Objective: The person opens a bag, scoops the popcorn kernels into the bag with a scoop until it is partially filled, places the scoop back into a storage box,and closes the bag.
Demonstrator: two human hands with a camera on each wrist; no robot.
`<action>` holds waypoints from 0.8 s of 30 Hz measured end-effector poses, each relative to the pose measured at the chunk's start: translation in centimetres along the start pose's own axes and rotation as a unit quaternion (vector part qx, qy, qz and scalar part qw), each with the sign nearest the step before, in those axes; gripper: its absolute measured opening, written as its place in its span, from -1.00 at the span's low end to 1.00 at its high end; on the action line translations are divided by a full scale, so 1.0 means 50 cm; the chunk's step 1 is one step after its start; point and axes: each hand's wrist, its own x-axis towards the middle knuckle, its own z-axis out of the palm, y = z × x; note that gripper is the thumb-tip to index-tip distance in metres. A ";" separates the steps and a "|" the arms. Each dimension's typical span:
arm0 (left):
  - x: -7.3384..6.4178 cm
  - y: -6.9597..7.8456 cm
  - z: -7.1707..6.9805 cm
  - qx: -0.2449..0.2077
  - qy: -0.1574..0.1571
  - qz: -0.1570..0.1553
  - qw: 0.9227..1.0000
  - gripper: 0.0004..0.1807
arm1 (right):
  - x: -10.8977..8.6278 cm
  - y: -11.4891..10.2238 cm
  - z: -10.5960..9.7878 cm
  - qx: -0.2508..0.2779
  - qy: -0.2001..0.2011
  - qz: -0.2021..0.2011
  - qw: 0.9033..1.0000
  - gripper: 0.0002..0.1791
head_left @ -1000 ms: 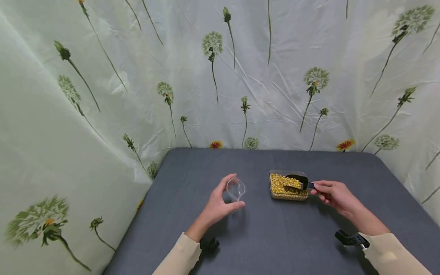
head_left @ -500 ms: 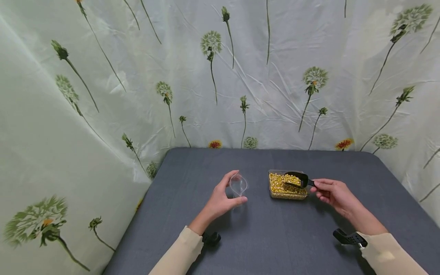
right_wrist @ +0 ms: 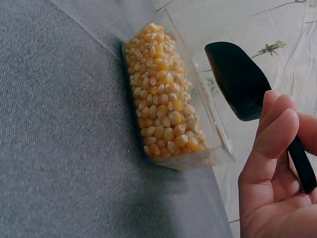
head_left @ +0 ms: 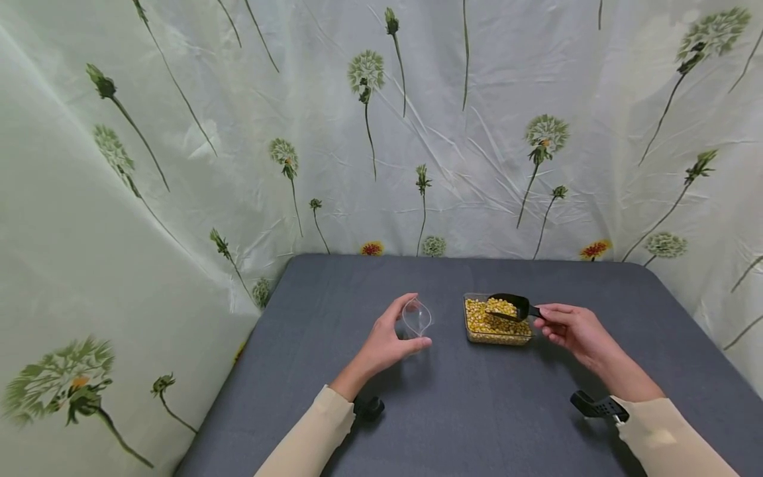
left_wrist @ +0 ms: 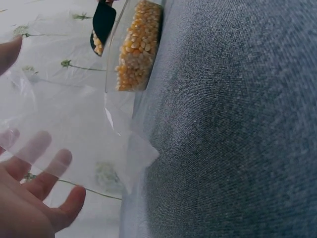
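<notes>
"Beige sleeves [head_left: 316, 430] show nearest on my feed. And the hands?"

"From here I see the left hand [head_left: 381, 344] grasping a thin, clear plastic pouch [head_left: 416, 318] between thumb and fingers, over the grey cloth-covered desk [head_left: 453, 424]. The right hand [head_left: 579, 334] pinches a black plastic scoop [head_left: 522, 307] by its handle."

"Loaded?"

"Yes, yellow corn kernels [head_left: 501, 307], just above the clear rectangular box [head_left: 499, 340] of corn on the desk. Beyond hangs a pale curtain [head_left: 465, 152] printed with dandelions."

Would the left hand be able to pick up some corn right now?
Probably not easily: the left hand is busy holding a clear bag, and the open box of corn sits off to its right.
</notes>
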 end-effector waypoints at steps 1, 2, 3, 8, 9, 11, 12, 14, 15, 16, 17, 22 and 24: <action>0.001 -0.001 0.001 0.006 0.002 -0.005 1.000 -0.05 | 0.001 -0.001 0.002 0.001 -0.002 0.000 1.000 -0.85; 0.003 -0.001 0.002 0.012 0.003 -0.011 1.000 -0.05 | 0.002 -0.003 0.003 0.002 -0.002 -0.001 1.000 -0.85; 0.004 -0.001 0.003 0.016 0.005 -0.016 1.000 -0.05 | 0.004 -0.004 0.004 0.003 -0.002 -0.001 1.000 -0.85; 0.012 -0.003 0.006 0.032 0.009 -0.025 0.999 -0.04 | 0.012 -0.011 0.014 0.013 -0.003 -0.004 1.000 -0.85; 0.013 -0.004 0.006 0.033 0.010 -0.026 0.999 -0.04 | 0.013 -0.013 0.016 0.015 -0.005 -0.005 1.000 -0.84; 0.015 -0.005 0.008 0.037 0.010 -0.029 0.999 -0.05 | 0.015 -0.016 0.021 0.020 -0.009 -0.008 1.000 -0.85; 0.016 -0.006 0.009 0.040 0.010 -0.031 0.999 -0.05 | 0.016 -0.018 0.023 0.020 -0.009 -0.009 1.000 -0.85; 0.017 -0.007 0.011 0.046 0.009 -0.036 0.998 -0.05 | 0.017 -0.022 0.029 0.022 -0.011 -0.013 1.000 -0.85; 0.018 -0.007 0.011 0.047 0.008 -0.039 0.998 -0.06 | 0.018 -0.023 0.031 0.021 -0.009 -0.013 1.000 -0.86; 0.019 -0.006 0.012 0.049 0.007 -0.041 0.998 -0.05 | 0.019 -0.025 0.034 0.020 -0.009 -0.014 1.000 -0.86; 0.020 -0.005 0.013 0.049 0.006 -0.043 0.998 -0.05 | 0.020 -0.026 0.038 0.020 -0.009 -0.015 1.000 -0.86; 0.024 0.002 0.017 0.048 0.000 -0.045 0.998 -0.03 | 0.026 -0.031 0.056 0.019 -0.015 -0.019 1.000 -0.85; 0.026 0.002 0.018 0.051 -0.001 -0.045 0.998 -0.03 | 0.030 -0.033 0.063 0.020 -0.018 -0.019 0.999 -0.85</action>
